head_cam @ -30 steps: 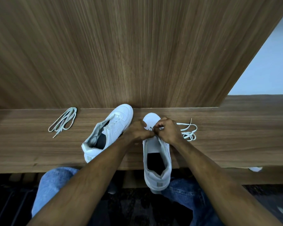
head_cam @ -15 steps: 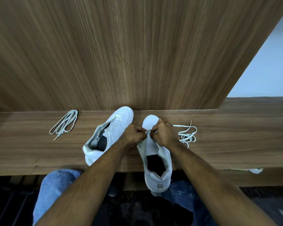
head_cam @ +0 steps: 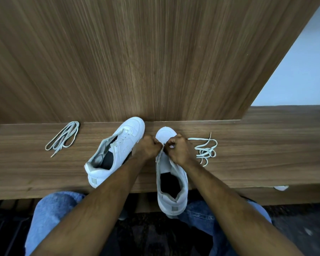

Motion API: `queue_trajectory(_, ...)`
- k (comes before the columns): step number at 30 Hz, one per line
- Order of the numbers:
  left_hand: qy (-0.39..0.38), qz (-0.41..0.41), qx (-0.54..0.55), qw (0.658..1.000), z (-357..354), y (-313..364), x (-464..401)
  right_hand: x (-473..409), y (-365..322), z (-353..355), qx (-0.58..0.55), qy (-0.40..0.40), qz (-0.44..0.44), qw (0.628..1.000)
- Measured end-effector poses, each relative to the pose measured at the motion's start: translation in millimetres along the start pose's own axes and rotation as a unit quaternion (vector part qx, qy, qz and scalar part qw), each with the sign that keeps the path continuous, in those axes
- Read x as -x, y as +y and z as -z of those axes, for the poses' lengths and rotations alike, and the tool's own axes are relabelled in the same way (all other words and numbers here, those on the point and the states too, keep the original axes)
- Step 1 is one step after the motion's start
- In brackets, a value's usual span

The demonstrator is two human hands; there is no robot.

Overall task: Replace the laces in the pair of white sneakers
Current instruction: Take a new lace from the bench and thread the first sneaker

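Pinching hands point(head_cam: 163, 146) over smooth white sneaker point(head_cam: 171, 174)

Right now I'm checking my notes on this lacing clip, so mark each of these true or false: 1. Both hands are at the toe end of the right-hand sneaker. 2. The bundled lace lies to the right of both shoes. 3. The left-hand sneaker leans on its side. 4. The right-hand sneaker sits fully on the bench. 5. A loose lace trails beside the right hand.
1. True: the left hand and right hand meet at the front eyelets of the right-hand sneaker.
2. False: the bundled lace lies left of both shoes.
3. True: the left-hand sneaker is tilted.
4. False: its heel overhangs the edge of the bench.
5. True: the loose lace lies there.
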State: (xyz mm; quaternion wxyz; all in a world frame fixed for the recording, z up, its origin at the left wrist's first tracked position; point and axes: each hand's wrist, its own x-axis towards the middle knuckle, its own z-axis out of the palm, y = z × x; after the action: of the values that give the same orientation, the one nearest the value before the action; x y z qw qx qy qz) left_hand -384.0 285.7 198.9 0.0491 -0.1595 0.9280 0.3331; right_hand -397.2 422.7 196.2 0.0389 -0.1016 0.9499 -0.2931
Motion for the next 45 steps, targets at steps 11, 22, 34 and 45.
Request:
queue_trajectory(11,0.105,0.123,0.639,0.752,91.2,10.7,-15.5,1.0,13.9,4.5,-0.053,-0.031,0.011,0.998)
queue_trajectory(22,0.076,0.047,0.333,0.939,46.9,-2.9,-1.8,-2.9,22.1,0.4,-0.092,-0.067,0.029,0.993)
queue_trajectory(34,0.014,0.012,0.159,0.987,24.0,8.7,9.8,-7.0,28.0,4.1,-0.088,-0.101,0.032,0.991)
queue_trajectory(45,0.06,-0.031,0.664,0.744,129.6,50.1,-0.9,-5.9,28.7,2.8,-0.11,-0.099,0.039,0.988)
